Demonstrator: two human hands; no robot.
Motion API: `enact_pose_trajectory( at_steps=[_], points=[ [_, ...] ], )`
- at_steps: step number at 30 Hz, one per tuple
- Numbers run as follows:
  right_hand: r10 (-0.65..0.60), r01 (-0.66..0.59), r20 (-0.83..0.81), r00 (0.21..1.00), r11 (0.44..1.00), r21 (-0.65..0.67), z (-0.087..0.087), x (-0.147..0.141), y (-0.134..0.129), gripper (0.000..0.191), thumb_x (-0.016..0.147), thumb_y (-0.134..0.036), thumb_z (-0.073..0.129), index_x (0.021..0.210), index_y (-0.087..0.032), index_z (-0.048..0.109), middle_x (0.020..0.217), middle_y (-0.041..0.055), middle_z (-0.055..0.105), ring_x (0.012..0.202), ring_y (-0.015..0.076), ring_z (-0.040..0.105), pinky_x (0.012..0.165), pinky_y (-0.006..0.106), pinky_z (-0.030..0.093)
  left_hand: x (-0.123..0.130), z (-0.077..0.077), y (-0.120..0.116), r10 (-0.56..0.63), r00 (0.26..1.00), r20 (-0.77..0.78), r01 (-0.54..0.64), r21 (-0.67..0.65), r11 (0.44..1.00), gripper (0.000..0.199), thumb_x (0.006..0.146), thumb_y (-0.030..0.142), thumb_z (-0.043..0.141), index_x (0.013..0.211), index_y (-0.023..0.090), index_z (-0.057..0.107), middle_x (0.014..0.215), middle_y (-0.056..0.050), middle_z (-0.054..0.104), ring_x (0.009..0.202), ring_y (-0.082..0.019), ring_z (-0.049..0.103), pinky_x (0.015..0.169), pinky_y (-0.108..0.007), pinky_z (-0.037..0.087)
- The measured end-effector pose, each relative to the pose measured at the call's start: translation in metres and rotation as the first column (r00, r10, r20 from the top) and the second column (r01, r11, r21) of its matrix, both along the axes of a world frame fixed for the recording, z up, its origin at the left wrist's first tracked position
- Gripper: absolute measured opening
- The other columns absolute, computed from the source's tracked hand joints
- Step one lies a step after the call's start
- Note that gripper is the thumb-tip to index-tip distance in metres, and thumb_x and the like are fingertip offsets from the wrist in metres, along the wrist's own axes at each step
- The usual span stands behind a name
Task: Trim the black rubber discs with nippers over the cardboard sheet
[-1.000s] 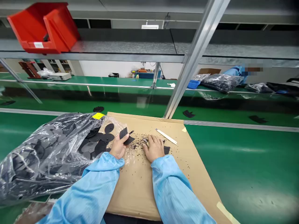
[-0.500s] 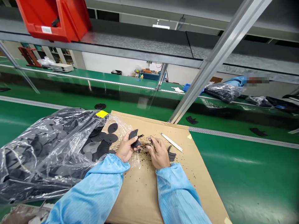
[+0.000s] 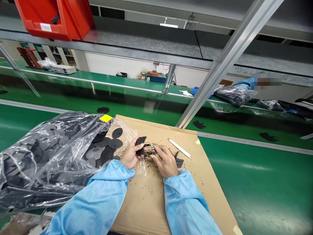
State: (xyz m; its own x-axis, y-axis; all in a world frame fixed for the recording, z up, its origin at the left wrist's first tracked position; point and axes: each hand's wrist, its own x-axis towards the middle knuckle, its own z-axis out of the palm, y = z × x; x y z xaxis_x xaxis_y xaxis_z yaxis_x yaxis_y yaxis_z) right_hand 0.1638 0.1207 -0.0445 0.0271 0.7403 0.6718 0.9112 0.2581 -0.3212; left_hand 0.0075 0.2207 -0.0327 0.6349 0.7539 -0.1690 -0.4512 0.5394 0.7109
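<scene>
Left hand (image 3: 130,153) curled nearly shut around a curved black piece (image 3: 141,145), held above a cardboard sheet (image 3: 156,199) on the green bench (image 3: 251,182). Right hand (image 3: 165,160) just beside it, pinched closed on a small metal implement (image 3: 153,147), its shape mostly hidden. Black crumbs (image 3: 149,164) scattered across the cardboard, near a white strip (image 3: 179,147) and black offcuts (image 3: 179,162). To the left, black discs (image 3: 114,143) spilling from a clear plastic bag (image 3: 44,163).
</scene>
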Motion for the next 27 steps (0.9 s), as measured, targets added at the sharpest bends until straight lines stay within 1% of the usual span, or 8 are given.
enact_pose_trajectory(
  at_steps=[3, 6, 10, 14, 17, 22, 24, 27],
  points=[
    [0.061, -0.061, -0.005, 0.998, 0.998, -0.035, 0.0021, 0.0015, -0.0013, 0.037, 0.099, -0.04, 0.05, 0.128, -0.016, 0.057, 0.115, 0.0103, 0.059, 0.106, 0.0225, 0.057, 0.091, 0.035, 0.049, -0.0015, 0.0016, 0.0001, 0.015, 1.0, -0.012, -0.015, -0.012, 1.0, 0.083, 0.062, 0.023, 0.084, 0.134, 0.022, 0.042, 0.087, -0.003, 0.055, 0.069, -0.012, 0.057, 0.044, -0.013, 0.035],
    [0.083, -0.083, -0.004, 0.997, 0.993, -0.08, 0.005, 0.0028, -0.0032, 0.036, 0.1, -0.038, 0.049, 0.128, -0.017, 0.057, 0.116, 0.0091, 0.061, 0.105, 0.0226, 0.058, 0.092, 0.036, 0.049, -0.0029, 0.0018, 0.0008, 0.012, 1.0, -0.021, -0.012, 0.007, 1.0, 0.079, 0.062, 0.022, 0.083, 0.132, 0.023, 0.045, 0.093, -0.003, 0.055, 0.068, -0.011, 0.057, 0.045, -0.013, 0.036],
    [0.099, -0.101, -0.023, 0.995, 0.989, -0.109, 0.0078, 0.0029, -0.0065, 0.033, 0.1, -0.032, 0.048, 0.126, -0.016, 0.06, 0.112, 0.009, 0.064, 0.1, 0.0212, 0.061, 0.09, 0.034, 0.052, -0.0039, -0.0001, 0.0014, 0.01, 0.998, -0.063, -0.006, 0.068, 0.998, 0.074, 0.064, 0.025, 0.083, 0.13, 0.022, 0.048, 0.09, -0.002, 0.054, 0.067, -0.011, 0.056, 0.045, -0.013, 0.037],
    [0.103, -0.118, -0.129, 0.986, 0.986, -0.119, 0.0086, -0.001, -0.008, 0.031, 0.096, -0.03, 0.053, 0.123, -0.017, 0.062, 0.107, 0.0076, 0.066, 0.096, 0.0195, 0.063, 0.087, 0.032, 0.053, -0.0026, -0.002, -0.0002, 0.023, 0.995, -0.096, -0.011, 0.129, 0.992, 0.074, 0.064, 0.028, 0.084, 0.128, 0.023, 0.048, 0.093, -0.002, 0.056, 0.067, -0.01, 0.057, 0.047, -0.014, 0.04],
    [0.044, -0.064, -0.239, 0.97, 0.995, -0.076, 0.0076, -0.0039, -0.0071, 0.033, 0.094, -0.033, 0.055, 0.121, -0.017, 0.064, 0.107, 0.0079, 0.066, 0.096, 0.0201, 0.064, 0.086, 0.031, 0.054, 0.0, -0.0002, -0.0014, 0.082, 0.992, -0.099, -0.068, 0.133, 0.989, 0.073, 0.062, 0.033, 0.087, 0.122, 0.019, 0.048, 0.086, -0.001, 0.057, 0.071, -0.013, 0.058, 0.045, -0.014, 0.038],
    [-0.076, 0.064, -0.341, 0.937, 0.997, -0.048, 0.0043, -0.0019, -0.0053, 0.037, 0.092, -0.037, 0.057, 0.121, -0.016, 0.064, 0.107, 0.0085, 0.066, 0.098, 0.0217, 0.063, 0.088, 0.032, 0.053, 0.0023, 0.0041, -0.0002, 0.152, 0.985, -0.083, -0.139, 0.143, 0.98, 0.072, 0.06, 0.04, 0.089, 0.116, 0.016, 0.051, 0.083, -0.003, 0.059, 0.07, -0.013, 0.058, 0.038, -0.013, 0.028],
    [-0.081, 0.07, -0.346, 0.935, 0.997, -0.043, 0.0035, -0.0008, -0.0051, 0.038, 0.093, -0.037, 0.057, 0.122, -0.014, 0.064, 0.108, 0.0088, 0.066, 0.1, 0.0216, 0.062, 0.089, 0.032, 0.052, 0.0021, 0.0042, 0.0, 0.148, 0.987, -0.059, -0.139, 0.132, 0.981, 0.073, 0.061, 0.043, 0.088, 0.117, 0.015, 0.051, 0.081, -0.004, 0.06, 0.069, -0.014, 0.059, 0.042, -0.014, 0.034],
    [-0.065, 0.051, -0.343, 0.937, 0.997, -0.051, 0.0035, -0.0008, -0.0053, 0.038, 0.093, -0.038, 0.057, 0.122, -0.014, 0.064, 0.11, 0.0091, 0.065, 0.102, 0.0213, 0.062, 0.09, 0.032, 0.051, 0.0017, 0.0035, -0.0005, 0.084, 0.996, -0.012, -0.082, 0.121, 0.989, 0.074, 0.059, 0.038, 0.09, 0.117, 0.017, 0.048, 0.083, -0.003, 0.061, 0.072, -0.017, 0.061, 0.057, -0.023, 0.05]
  ],
)
